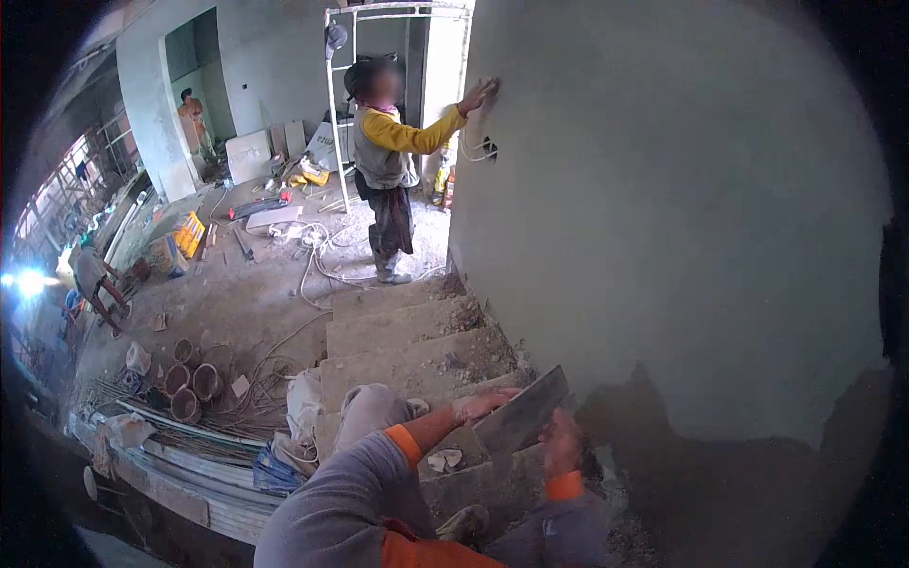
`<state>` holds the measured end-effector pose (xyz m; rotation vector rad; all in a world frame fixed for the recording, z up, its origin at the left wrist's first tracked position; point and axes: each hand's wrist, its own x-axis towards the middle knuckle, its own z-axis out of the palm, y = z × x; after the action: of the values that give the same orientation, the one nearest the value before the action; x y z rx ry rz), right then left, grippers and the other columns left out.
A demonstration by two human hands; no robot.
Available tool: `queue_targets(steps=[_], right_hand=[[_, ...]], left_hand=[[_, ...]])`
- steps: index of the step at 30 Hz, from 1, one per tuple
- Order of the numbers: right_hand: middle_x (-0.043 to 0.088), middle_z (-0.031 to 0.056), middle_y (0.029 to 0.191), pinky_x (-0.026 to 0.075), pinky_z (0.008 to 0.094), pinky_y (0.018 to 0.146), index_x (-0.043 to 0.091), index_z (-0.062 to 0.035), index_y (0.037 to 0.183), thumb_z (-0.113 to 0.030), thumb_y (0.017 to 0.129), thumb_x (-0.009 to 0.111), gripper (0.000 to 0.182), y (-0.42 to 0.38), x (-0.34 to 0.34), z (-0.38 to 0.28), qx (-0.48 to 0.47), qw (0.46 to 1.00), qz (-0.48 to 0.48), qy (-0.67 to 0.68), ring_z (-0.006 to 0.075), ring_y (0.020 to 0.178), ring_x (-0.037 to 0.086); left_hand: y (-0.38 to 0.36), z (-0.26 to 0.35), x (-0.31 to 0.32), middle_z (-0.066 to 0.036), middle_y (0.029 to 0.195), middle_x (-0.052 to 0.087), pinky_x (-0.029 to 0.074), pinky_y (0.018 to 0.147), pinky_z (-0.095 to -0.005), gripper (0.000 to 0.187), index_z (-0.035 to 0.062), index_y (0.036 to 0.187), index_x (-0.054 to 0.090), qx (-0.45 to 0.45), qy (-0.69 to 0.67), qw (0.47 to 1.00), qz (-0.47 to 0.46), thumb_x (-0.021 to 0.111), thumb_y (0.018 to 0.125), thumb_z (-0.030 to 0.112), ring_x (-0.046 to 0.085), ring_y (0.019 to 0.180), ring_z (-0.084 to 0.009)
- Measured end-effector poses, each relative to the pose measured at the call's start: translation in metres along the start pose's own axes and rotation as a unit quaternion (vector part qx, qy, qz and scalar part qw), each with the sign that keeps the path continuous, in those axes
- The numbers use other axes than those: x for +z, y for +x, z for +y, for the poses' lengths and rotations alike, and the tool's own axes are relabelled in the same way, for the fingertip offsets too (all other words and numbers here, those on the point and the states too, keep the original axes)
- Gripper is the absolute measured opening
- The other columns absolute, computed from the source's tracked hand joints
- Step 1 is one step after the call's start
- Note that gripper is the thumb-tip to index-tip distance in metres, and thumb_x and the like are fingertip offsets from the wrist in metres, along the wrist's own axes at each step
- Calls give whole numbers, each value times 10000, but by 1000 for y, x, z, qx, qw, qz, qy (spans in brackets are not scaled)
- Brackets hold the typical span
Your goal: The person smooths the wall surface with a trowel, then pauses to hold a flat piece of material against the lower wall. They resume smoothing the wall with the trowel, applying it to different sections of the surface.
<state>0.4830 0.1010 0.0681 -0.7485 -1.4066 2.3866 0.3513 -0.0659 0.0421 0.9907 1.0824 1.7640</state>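
Observation:
A flat, grey plastering trowel (526, 411) is held between my two hands, tilted beside the wall. My left hand (480, 406) grips its upper left edge, with the fingertips partly hidden. At the lower right, the fingers of my right hand (562, 442) are curled at the blade's edge; the handle is not visible. Close on the right stands the plastered wall (682, 208), pale and smooth above, with a darker, uneven patch (701, 483) low down.
Dusty concrete steps (398, 331) with rubble descend ahead. At their foot another person (388, 151) touches the wall beside a white metal frame (333, 114). Several buckets (206, 381) and loose cables (312, 246) lie on the floor. Other people are farther back at left.

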Motion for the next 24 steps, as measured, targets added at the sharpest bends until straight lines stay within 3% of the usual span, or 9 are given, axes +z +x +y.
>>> queue_targets(steps=[2, 7, 10, 13, 16, 24], right_hand=[[554, -8, 787, 415, 235, 502, 579, -61, 944, -273, 829, 637, 248, -1, 1, 0, -6, 1000, 7, -26, 94, 676, 528], [567, -4, 805, 419, 233, 511, 578, -20, 1016, -307, 817, 648, 356, 3, -6, 7, -22, 998, 15, -51, 94, 694, 536], [570, 1, 807, 421, 229, 512, 557, 16, 1085, -304, 819, 646, 426, 2, -2, 4, -40, 984, 47, -164, 88, 687, 531], [566, 8, 800, 421, 231, 509, 539, 30, 1119, -287, 820, 647, 448, 3, -4, 2, -44, 986, 33, -156, 86, 668, 520], [574, 0, 872, 433, 244, 567, 567, -36, 1074, -286, 823, 610, 357, -6, 3, -8, -21, 987, 38, -157, 104, 708, 529], [573, 10, 860, 427, 232, 527, 567, -25, 1067, -249, 809, 645, 351, 6, -7, 5, -37, 991, 59, -117, 104, 690, 533]], left_hand=[[1, 1, 6, -50, 1229, 503, 416, 899, -293, 485, 32, 1283, 428, -72, -125, 989, 27, 503, 886, 301, 501, 1065, -143], [3, -2, 7, -52, 1241, 492, 401, 910, -286, 489, 29, 1305, 389, -62, -88, 994, 22, 492, 893, 272, 489, 1078, -143], [5, -7, 5, -37, 1247, 470, 368, 949, -294, 447, 43, 1288, 408, -80, -92, 993, 11, 485, 901, 252, 450, 1125, -132], [3, 11, 12, -18, 1239, 464, 353, 956, -289, 417, 59, 1269, 431, -97, -82, 992, 4, 482, 902, 251, 439, 1132, -122], [3, -13, -1, -8, 1225, 472, 357, 934, -281, 425, 68, 1267, 438, -130, -17, 991, 13, 489, 896, 270, 445, 1115, -118], [5, -12, 4, -30, 1196, 490, 368, 875, -259, 477, 69, 1293, 416, -79, -44, 996, -3, 491, 877, 291, 452, 1073, -115]])
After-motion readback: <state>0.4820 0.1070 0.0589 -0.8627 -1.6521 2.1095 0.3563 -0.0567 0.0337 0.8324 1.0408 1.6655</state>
